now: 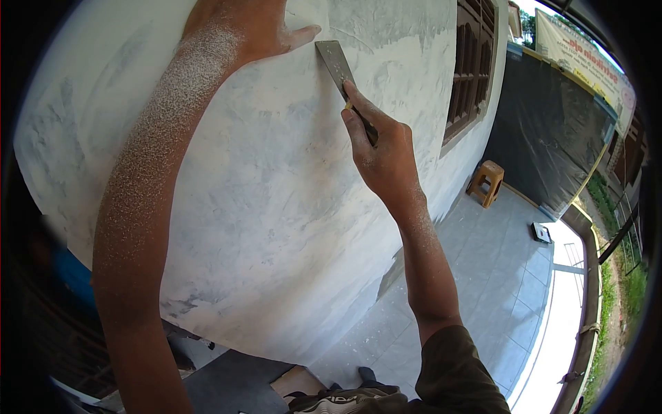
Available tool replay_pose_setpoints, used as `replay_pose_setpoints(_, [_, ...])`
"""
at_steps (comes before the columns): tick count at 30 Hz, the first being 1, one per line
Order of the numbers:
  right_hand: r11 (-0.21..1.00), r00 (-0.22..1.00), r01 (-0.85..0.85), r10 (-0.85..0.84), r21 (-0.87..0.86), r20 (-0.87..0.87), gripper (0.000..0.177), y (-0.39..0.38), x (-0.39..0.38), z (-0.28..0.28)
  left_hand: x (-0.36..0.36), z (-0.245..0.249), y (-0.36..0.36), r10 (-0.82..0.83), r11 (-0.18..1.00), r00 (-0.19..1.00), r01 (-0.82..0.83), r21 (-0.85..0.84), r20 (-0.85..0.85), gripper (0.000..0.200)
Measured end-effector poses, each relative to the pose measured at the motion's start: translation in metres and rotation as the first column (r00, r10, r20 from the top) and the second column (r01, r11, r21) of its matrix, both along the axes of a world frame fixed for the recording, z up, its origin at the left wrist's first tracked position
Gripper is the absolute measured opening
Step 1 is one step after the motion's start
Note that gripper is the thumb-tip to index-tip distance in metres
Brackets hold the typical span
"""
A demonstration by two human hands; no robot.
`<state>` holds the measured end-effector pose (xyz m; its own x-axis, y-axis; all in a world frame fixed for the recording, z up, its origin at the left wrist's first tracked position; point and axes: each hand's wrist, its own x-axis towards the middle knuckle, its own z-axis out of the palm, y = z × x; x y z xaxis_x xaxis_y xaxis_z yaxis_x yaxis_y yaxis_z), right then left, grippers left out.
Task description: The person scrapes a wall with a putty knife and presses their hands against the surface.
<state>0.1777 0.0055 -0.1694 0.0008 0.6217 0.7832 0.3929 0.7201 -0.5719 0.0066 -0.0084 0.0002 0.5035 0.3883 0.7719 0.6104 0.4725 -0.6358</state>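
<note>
My right hand [386, 148] is closed round the handle of a putty knife [334, 63], whose flat metal blade points up and left against the wall. The wall [262, 179] is white with grey, patchy smears of filler. At the upper left my left hand [258, 27] lies against the wall with its thumb stretched out towards the blade's tip. The other fingers of that hand are cut off by the top edge. White dust covers my left forearm, with less of it on the right wrist.
A brown shuttered window [474, 69] is set in the wall to the right. Farther off, a brown plastic stool [487, 183] stands on the grey tiled floor [476, 276] near a dark sheet screen [545, 131]. A small tray-like object [540, 232] lies by the floor's edge.
</note>
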Motion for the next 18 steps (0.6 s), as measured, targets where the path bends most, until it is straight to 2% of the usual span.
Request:
replay_pose_setpoints(3, [0.997,1.000,-0.015,0.015,0.072,-0.010,0.040,0.002,0.000,-0.005,-0.003,0.002,0.003,-0.046,0.998,0.999,0.047,-0.046,0.015,0.101])
replay_pose_setpoints(6, [1.000,1.000,0.006,-0.006,-0.009,0.000,0.040,-0.004,0.000,0.006,0.003,-0.001,-0.001,-0.011,1.000,1.000,0.011,-0.011,-0.004,0.101])
replay_pose_setpoints(9, [1.000,1.000,-0.003,0.003,0.027,-0.002,0.040,0.000,0.002,0.000,0.004,-0.001,-0.003,0.001,1.000,1.000,0.000,-0.016,0.028,0.101])
replay_pose_setpoints(11, [0.993,1.000,-0.016,0.017,0.118,-0.008,0.040,0.004,0.002,-0.007,0.004,-0.001,-0.004,-0.011,0.999,0.999,0.012,-0.031,0.033,0.101])
replay_pose_setpoints(15, [0.991,0.999,-0.028,0.034,0.132,-0.043,0.040,0.007,0.001,0.003,0.004,0.000,-0.003,-0.010,1.000,1.000,0.010,-0.026,0.025,0.101])
replay_pose_setpoints(18, [1.000,1.000,-0.013,0.013,0.023,0.001,0.040,-0.007,0.005,0.007,0.003,-0.002,-0.004,-0.024,0.999,1.000,0.025,-0.043,0.019,0.102])
